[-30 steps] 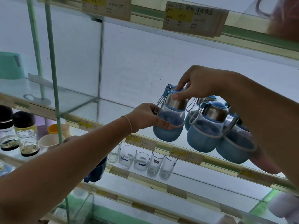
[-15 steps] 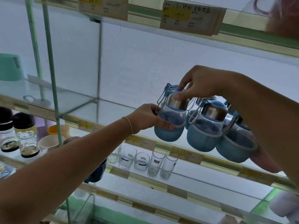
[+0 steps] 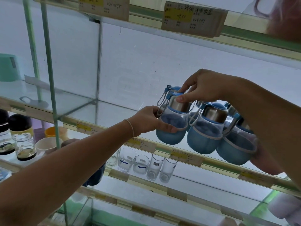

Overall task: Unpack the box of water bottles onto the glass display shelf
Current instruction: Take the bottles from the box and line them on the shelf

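Several round blue water bottles with steel collars and blue caps stand in a row on the glass display shelf. The leftmost bottle is held by both hands. My left hand grips its glass body from the left, thumb across the front. My right hand reaches over from the right and pinches its steel collar and cap. A second bottle and a third bottle stand to the right, partly behind my right forearm. The box is out of view.
Clear drinking glasses stand on the shelf below. Dark-lidded jars and cups fill the lower left bay. A green frame post and a glass divider bound the bay. Price labels hang on the shelf above.
Both hands stay on the leftmost bottle, which has barely shifted. My right fingers sit slightly lower on its collar.
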`<move>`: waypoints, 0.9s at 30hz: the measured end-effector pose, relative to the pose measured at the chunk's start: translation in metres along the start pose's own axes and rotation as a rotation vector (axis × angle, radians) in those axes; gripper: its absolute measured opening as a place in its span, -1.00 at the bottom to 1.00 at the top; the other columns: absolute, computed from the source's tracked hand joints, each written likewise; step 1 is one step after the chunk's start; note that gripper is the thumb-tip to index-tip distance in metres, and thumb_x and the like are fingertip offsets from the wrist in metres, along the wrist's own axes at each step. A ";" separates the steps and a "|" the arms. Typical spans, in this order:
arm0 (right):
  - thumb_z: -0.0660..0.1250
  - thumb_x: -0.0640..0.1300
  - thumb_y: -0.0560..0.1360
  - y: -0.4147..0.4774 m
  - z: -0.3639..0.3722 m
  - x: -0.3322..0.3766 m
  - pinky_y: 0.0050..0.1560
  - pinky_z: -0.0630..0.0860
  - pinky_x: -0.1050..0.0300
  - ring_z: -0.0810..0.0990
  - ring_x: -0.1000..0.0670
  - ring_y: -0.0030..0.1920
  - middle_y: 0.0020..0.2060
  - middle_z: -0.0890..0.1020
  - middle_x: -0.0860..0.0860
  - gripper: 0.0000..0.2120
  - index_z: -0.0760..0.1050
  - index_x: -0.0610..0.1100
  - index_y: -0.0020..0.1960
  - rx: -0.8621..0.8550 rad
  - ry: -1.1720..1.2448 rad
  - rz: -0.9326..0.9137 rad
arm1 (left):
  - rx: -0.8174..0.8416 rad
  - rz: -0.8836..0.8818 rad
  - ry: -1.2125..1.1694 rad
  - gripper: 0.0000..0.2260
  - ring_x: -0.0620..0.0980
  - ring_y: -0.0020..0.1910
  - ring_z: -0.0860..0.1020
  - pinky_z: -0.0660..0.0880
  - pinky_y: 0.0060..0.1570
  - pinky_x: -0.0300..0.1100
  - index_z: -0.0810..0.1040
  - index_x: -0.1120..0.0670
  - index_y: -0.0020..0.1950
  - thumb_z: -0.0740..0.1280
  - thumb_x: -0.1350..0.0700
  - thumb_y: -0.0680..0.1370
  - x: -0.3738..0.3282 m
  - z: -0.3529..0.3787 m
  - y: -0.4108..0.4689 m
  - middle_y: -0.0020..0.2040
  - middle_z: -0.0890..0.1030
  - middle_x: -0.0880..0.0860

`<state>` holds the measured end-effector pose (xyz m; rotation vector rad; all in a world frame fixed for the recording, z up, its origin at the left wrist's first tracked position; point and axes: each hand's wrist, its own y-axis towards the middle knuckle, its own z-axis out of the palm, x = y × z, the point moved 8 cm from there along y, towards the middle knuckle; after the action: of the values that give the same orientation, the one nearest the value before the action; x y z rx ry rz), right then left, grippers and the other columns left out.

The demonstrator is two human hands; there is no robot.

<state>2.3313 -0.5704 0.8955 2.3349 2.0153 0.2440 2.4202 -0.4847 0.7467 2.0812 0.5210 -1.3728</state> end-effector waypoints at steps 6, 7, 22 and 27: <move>0.44 0.18 0.45 -0.001 -0.024 -0.010 0.08 0.58 0.00 0.67 0.07 -0.08 -0.16 0.72 0.03 -0.74 0.68 0.04 0.01 -0.163 0.172 0.000 | 0.081 0.007 0.013 -0.43 0.10 0.01 0.62 0.58 0.06 -0.04 0.50 0.16 0.27 0.58 0.07 0.32 -0.006 -0.008 -0.006 0.03 0.65 0.13; 0.44 0.16 0.46 0.001 -0.029 -0.014 0.09 0.59 -0.03 0.67 0.05 -0.09 -0.18 0.72 0.02 -0.76 0.67 0.04 0.00 -0.197 0.200 0.013 | 0.059 -0.006 0.018 -0.37 0.11 0.05 0.61 0.56 0.10 -0.01 0.47 0.15 0.31 0.56 -0.03 0.32 -0.006 -0.015 -0.005 0.06 0.65 0.13; 0.43 0.06 0.52 0.063 0.011 -0.011 0.23 0.49 0.00 0.52 -0.06 0.21 0.22 0.56 -0.03 -0.66 0.62 -0.03 0.25 -0.047 -0.107 0.002 | -0.054 -0.110 0.291 -0.55 0.12 0.00 0.59 0.61 -0.05 -0.12 0.45 0.19 0.31 0.48 0.24 0.46 0.013 -0.026 0.052 0.13 0.61 0.18; 0.51 0.00 0.45 0.065 0.010 -0.018 0.19 0.56 -0.02 0.58 -0.03 0.10 0.04 0.66 0.01 -0.70 0.68 -0.02 0.16 -0.067 -0.066 0.002 | -0.041 -0.078 0.260 -0.61 0.09 -0.07 0.62 0.64 -0.03 -0.06 0.49 0.21 0.29 0.44 0.30 0.48 0.015 -0.024 0.060 -0.01 0.63 0.15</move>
<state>2.3936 -0.5969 0.8935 2.2741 1.9445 0.2281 2.4789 -0.5135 0.7554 2.2398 0.7379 -1.1279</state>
